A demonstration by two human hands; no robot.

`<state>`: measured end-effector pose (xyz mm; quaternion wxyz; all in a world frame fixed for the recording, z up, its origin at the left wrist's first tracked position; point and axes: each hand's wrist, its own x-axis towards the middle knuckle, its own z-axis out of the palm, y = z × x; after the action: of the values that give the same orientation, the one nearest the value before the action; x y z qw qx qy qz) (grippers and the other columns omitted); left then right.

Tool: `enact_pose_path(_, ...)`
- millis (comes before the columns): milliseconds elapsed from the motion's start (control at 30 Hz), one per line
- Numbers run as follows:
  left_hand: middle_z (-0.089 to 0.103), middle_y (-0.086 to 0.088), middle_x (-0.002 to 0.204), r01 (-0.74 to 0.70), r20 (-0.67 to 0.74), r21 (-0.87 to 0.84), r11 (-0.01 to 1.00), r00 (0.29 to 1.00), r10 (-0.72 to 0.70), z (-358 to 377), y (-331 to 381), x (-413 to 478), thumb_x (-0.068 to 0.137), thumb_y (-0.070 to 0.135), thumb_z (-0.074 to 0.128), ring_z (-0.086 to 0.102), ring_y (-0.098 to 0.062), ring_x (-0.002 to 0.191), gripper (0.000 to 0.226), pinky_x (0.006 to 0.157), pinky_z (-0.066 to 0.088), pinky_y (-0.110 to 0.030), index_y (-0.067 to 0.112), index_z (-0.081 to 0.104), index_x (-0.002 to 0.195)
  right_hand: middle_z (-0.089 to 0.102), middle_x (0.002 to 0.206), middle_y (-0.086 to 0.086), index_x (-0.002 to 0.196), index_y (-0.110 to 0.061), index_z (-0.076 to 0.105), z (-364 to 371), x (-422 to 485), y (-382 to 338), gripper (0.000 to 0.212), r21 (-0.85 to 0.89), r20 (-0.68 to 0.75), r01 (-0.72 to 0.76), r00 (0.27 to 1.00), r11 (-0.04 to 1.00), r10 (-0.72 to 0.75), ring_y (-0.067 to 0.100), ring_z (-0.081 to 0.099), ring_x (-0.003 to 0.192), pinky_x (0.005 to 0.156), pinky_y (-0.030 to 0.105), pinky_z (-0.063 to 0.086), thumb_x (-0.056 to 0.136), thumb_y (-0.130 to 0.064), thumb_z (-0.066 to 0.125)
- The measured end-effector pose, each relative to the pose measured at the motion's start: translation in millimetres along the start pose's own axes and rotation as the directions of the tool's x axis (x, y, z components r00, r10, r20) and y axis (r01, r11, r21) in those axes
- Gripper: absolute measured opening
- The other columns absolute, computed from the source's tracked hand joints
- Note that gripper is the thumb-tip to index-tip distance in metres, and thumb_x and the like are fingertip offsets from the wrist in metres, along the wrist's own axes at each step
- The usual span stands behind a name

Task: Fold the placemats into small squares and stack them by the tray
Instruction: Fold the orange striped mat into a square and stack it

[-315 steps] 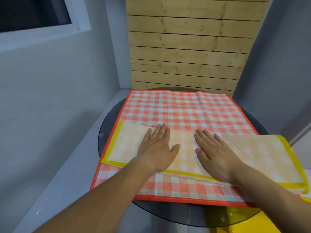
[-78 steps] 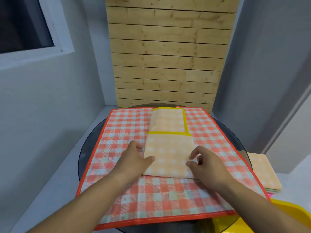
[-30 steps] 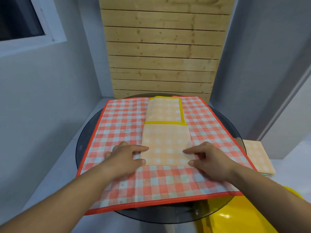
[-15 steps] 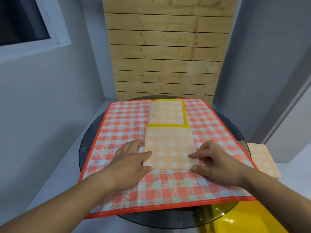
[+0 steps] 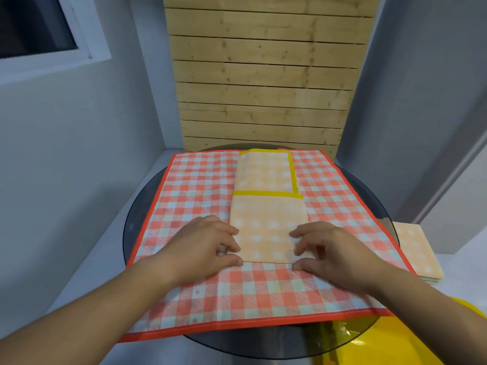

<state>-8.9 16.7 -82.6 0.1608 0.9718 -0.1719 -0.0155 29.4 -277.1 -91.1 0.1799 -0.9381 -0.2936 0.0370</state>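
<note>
A yellow checked placemat (image 5: 267,217), folded into a long narrow strip, lies lengthwise on the middle of an unfolded red checked placemat (image 5: 197,188). My left hand (image 5: 203,246) pinches the strip's near left corner between thumb and curled fingers. My right hand (image 5: 334,250) pinches the near right corner the same way. A stack of folded placemats (image 5: 416,254), a yellow one on top, sits to the right, just beyond the yellow tray (image 5: 395,341) at the lower right.
The red placemat covers most of a round dark glass table (image 5: 138,214) and hangs over its near edge. Grey walls stand close on the left and right. A wooden slat panel (image 5: 263,83) rises behind the table.
Both hands have gone from lying beside the strip's near end to curling their fingers onto its near corners. The strip itself has not moved.
</note>
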Motion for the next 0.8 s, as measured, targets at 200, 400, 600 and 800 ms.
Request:
enact_pose_path(200, 0.071, 0.016, 0.113, -0.002, -0.038, 0.025, 1.000, 0.999, 0.003, -2.5, 6.4, -4.4, 0.094, 0.057, 0.057, 0.059, -0.003, 0.105, 0.030, 0.094, 0.049, -0.026, 0.036, 0.076, 0.106, 0.052, 0.129, -0.029, 0.098, -0.040, 0.066, -0.3, -4.1, -4.1, 0.025, 0.060, -0.023, -0.029, 0.999, 0.998, 0.030, -0.003, 0.045, 0.120, 0.100, 0.025, 0.047, 0.080, -0.055, 0.071)
enact_pose_path(400, 0.068, 0.024, 0.112, 0.083, -0.018, -0.185, 0.979, 0.996, -0.088, -6.3, 8.2, -12.6, 0.093, 0.054, 0.057, 0.060, 0.001, 0.104, 0.027, 0.087, 0.051, -0.017, 0.039, 0.072, 0.110, 0.057, 0.123, -0.029, 0.100, -0.043, 0.061, -4.5, -16.1, -9.8, 0.020, 0.055, -0.091, 0.027, 0.996, 0.998, -0.022, -0.001, 0.052, 0.115, 0.095, 0.023, 0.048, 0.087, -0.058, 0.059)
enact_pose_path(600, 0.061, 0.040, 0.107, 0.083, -0.008, -0.450, 0.889, 0.995, -0.097, -15.0, 13.0, -25.9, 0.085, 0.060, 0.052, 0.054, 0.016, 0.109, 0.029, 0.086, 0.054, -0.014, 0.042, 0.067, 0.102, 0.065, 0.111, -0.025, 0.106, -0.042, 0.062, -9.5, -27.6, -24.8, 0.042, 0.092, -0.188, 0.077, 0.981, 0.993, -0.058, 0.001, 0.061, 0.102, 0.085, 0.022, 0.055, 0.092, -0.066, 0.031)
enact_pose_path(800, 0.059, 0.037, 0.116, 0.069, -0.036, -0.396, 0.915, 0.995, -0.091, -22.0, 8.0, -35.1, 0.067, 0.072, 0.073, 0.054, 0.011, 0.114, 0.048, 0.097, 0.049, -0.020, 0.051, 0.058, 0.108, 0.064, 0.098, -0.031, 0.095, -0.054, 0.052, -25.1, -35.9, -45.4, 0.017, 0.165, -0.262, 0.120, 0.962, 0.979, -0.073, -0.006, 0.060, 0.099, 0.078, 0.011, 0.052, 0.091, -0.061, 0.037)
